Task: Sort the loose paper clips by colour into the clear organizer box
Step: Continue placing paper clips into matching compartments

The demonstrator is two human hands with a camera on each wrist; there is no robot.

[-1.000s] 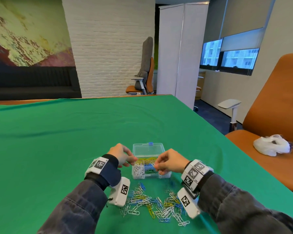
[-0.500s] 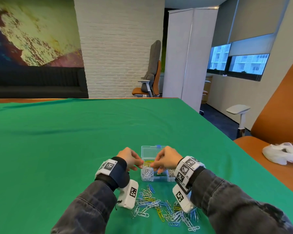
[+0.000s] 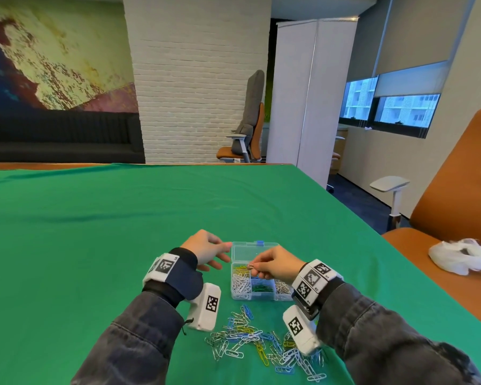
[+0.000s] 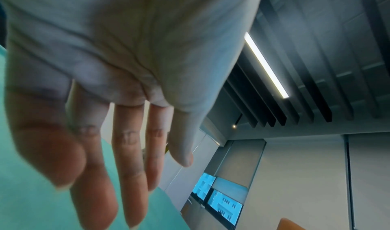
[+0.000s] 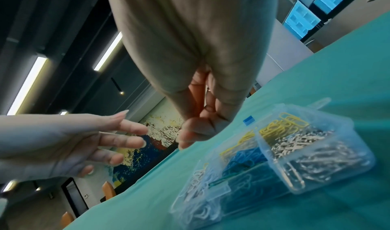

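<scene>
The clear organizer box [image 3: 261,297] stands on the green cloth with its lid [image 3: 250,252] folded back. Its compartments hold white, yellow, blue, green and silver clips, also visible in the right wrist view inside the box [image 5: 329,180]. My right hand [image 3: 254,269] hovers over the box's back left part and pinches a small silver paper clip [image 3: 250,265]. My left hand [image 3: 220,252] is just left of the box, fingers spread and holding nothing; the left wrist view shows its straight fingers [image 4: 126,183]. Loose paper clips [image 3: 261,340] of mixed colours lie in front of the box, between my wrists.
The green cloth covers the table [image 3: 122,232], whose right edge [image 3: 372,226] runs close by. An orange chair [image 3: 442,218] with a white plastic bag [image 3: 458,255] on its seat stands to the right.
My hands met fingertip to fingertip over the box; now the left hand has let go, spread open and drawn away to the left. The right hand stays over the box with a clip.
</scene>
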